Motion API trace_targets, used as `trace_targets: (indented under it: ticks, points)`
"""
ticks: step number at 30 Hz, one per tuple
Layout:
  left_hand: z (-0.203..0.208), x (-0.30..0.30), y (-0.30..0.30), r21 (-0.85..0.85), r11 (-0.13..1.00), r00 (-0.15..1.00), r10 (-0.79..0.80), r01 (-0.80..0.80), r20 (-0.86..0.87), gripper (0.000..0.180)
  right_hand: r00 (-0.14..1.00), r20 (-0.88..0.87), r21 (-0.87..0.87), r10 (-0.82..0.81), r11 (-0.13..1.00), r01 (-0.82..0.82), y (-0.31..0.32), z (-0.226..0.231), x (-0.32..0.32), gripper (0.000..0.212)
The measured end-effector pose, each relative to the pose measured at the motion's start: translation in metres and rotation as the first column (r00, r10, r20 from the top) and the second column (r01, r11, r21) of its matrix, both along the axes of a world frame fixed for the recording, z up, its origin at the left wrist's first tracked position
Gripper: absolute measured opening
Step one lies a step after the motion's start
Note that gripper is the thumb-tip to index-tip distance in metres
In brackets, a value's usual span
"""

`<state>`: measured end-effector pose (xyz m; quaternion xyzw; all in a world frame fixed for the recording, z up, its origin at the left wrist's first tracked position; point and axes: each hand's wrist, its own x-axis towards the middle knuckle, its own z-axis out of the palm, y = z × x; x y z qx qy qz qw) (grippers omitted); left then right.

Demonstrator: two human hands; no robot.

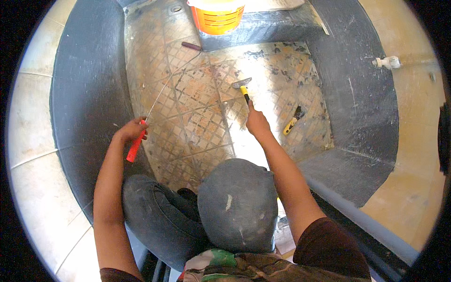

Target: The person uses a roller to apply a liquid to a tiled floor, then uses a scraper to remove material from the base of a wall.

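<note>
My left hand [131,130] is closed round the orange-red handle of a long-necked paint roller [135,146]. The roller's thin metal rod runs up and to the right across the floor, ending in a small dark sleeve near the bucket. My right hand [258,121] grips a scraper [244,90] by its yellow and black handle. Its wide blade is at the tiled floor [197,117], over a bright glare patch; whether it touches cannot be made out. A second yellow-handled tool [291,126], with a dark, smeared end, lies on the tiles right of my right hand.
An orange bucket [218,19] stands at the far side by a dark-coated step [268,30]. Dark grey coating covers the lower walls on the left [89,94] and right [352,89]. A white pipe fitting [387,62] juts from the right wall. A drain hole [176,9] lies far left.
</note>
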<state>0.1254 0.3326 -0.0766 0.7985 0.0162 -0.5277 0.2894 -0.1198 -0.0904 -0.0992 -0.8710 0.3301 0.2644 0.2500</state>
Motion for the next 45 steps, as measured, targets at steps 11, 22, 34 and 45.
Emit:
trace_targets:
  ticks: [11,22,34,45]
  points:
    - [0.008,0.005,-0.015,0.014,0.995,0.995,-0.095,0.096,-0.010,0.061,0.994,0.040,0.016,0.104,0.994,-0.105,0.057,0.006,0.000,0.073]
    - [0.009,0.001,-0.013,-0.021,0.997,0.997,-0.073,0.074,0.033,0.053,0.978,0.155,-0.068,0.138,0.989,-0.128,0.050,-0.006,0.060,0.069]
    - [0.008,0.007,-0.009,0.011,0.998,0.998,-0.056,0.056,0.035,0.059,0.970,0.167,-0.111,0.179,0.981,-0.162,0.047,-0.021,0.072,0.071]
    - [0.005,0.008,-0.007,-0.033,0.998,0.995,-0.042,0.045,0.085,0.058,0.983,0.149,-0.045,0.107,0.994,-0.102,0.059,-0.007,0.043,0.062]
